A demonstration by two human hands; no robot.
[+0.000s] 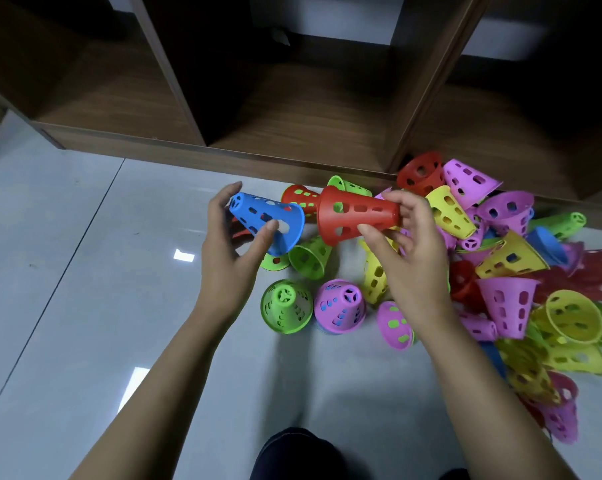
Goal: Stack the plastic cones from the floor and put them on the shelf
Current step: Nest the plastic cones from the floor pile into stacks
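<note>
1. Head view, centre of the frame: a blue cone [268, 223] is gripped by the left hand [230, 251], fingers wrapped over the narrow end and thumb pressed on the side near the wide rim. It's held sideways with the wide mouth pointing right, probably so it can be joined with the other one.

2. Just right of it, a red cone [358, 214] is pinched by the right hand [406, 244] at its narrow end, wide mouth facing left toward the blue one. The two rims are close but not touching. Both mouths face each other, so one likely has to be flipped before nesting works.

3. Right half and lower middle of the frame: the rest of the cones [507, 258] are left in a loose pile on the floor [67, 254], lots of colours, some tipped over, a green cone [285, 310] and a pink cone [341, 310] stood upright in front. Some already look nested.

4. Top of the frame: the shelf [292, 116] is seen with its lower cubbies open, right behind the pile, so a finished stack won't need carrying far. No stack is seen in it yet, so the task looks barely started.
</note>
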